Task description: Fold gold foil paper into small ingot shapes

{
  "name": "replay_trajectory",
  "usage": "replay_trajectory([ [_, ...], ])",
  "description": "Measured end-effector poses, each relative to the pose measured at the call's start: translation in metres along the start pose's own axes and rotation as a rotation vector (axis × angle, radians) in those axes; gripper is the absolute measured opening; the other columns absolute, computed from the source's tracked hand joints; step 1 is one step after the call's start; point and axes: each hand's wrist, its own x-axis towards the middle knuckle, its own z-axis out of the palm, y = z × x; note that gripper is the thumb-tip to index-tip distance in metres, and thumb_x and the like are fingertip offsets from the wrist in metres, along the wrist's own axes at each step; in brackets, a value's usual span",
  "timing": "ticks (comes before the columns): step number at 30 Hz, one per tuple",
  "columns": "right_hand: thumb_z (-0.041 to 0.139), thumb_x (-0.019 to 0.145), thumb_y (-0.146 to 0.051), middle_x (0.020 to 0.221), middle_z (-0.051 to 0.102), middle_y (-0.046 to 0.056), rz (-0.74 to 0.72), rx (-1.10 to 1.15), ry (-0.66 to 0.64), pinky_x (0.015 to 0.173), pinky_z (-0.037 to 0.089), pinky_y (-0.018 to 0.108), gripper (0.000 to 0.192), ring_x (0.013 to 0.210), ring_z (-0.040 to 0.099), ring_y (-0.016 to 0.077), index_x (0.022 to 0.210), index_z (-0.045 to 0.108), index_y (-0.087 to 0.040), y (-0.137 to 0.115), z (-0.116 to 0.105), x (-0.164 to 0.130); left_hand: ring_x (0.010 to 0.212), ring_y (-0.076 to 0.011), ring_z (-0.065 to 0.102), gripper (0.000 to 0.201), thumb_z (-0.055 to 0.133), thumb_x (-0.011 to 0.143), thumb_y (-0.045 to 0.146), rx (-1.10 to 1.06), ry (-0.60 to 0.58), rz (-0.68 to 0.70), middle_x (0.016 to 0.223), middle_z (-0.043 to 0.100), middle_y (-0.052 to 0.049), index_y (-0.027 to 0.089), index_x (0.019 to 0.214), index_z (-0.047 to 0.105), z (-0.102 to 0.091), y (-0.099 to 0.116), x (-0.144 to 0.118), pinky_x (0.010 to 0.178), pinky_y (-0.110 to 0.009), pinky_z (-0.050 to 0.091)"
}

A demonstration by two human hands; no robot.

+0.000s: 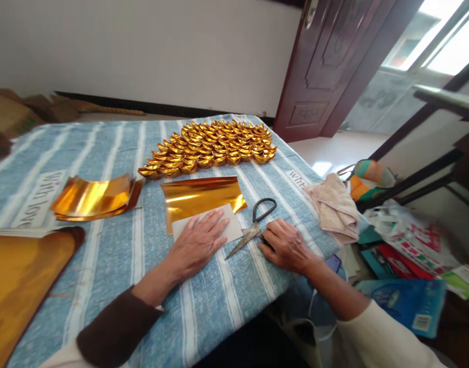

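A table covered by a blue striped cloth (pixel 104 255) is seen filling most of the view, with a dark wooden door (pixel 326 66) standing open behind it on the right. At the left near edge, a large sheet of gold foil (pixel 16 286) is laid flat, partly cut off by the frame. Toward the far side of the cloth, a broad cluster of folded gold paper ingots (pixel 211 145) is arranged in close rows. A curled stack of gold foil pieces (pixel 94 198) is placed on the left, well apart from the hands. A folded pinkish towel (pixel 334 207) is draped at the right edge of the table. In the middle, a gold foil sheet (pixel 200 199) is spread out, its near part turned over so that the pale backing is shown. The left hand (pixel 198 243) is laid flat on that pale part, palm down, fingers spread and holding nothing. A pair of scissors (pixel 252 227) is lying just beside the sheet on the right, blades closed and pointed toward the person. The right hand (pixel 286 248) is rested on the cloth with its fingers curled loosely, the fingertips touching the scissors near the pivot without gripping them.
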Motion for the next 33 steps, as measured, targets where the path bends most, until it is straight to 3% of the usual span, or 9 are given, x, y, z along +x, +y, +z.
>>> replay_trajectory([
  [11, 0.052, 0.088, -0.025, 0.071, 0.051, 0.004, -0.032, -0.027, 0.087, 0.065, 0.034, 0.033, 0.024, 0.071, 0.044, 0.018, 0.065, 0.055, -0.019, -0.0001, 0.003, 0.0057, 0.139, -0.0268, 0.03, 0.049, 0.027, 0.098, 0.041, 0.013, -0.019, -0.008, 0.152, 0.034, -0.009, 0.021, 0.139, 0.045, -0.0043, 0.002, 0.0006, 0.108, -0.05, 0.023],
  [20, 0.053, 0.087, -0.024, 0.068, 0.05, 0.003, -0.06, -0.024, 0.127, 0.064, 0.032, 0.032, 0.024, 0.071, 0.043, 0.0176, 0.064, 0.056, -0.019, 0.0017, 0.0052, 0.0038, 0.142, -0.0265, 0.022, 0.051, 0.028, 0.098, 0.04, 0.059, -0.137, -0.06, 0.155, 0.027, -0.007, 0.02, 0.143, 0.041, -0.0108, 0.0062, 0.0036, 0.111, -0.047, 0.017],
  [33, 0.052, 0.087, -0.02, 0.067, 0.05, 0.002, -0.068, -0.01, 0.128, 0.064, 0.033, 0.032, 0.024, 0.071, 0.043, 0.0172, 0.063, 0.054, -0.02, -0.0006, 0.004, -0.0013, 0.142, -0.0259, 0.021, 0.05, 0.028, 0.098, 0.04, 0.047, -0.125, -0.057, 0.155, 0.027, -0.007, 0.021, 0.143, 0.04, -0.0071, 0.0055, 0.0021, 0.112, -0.047, 0.015],
])
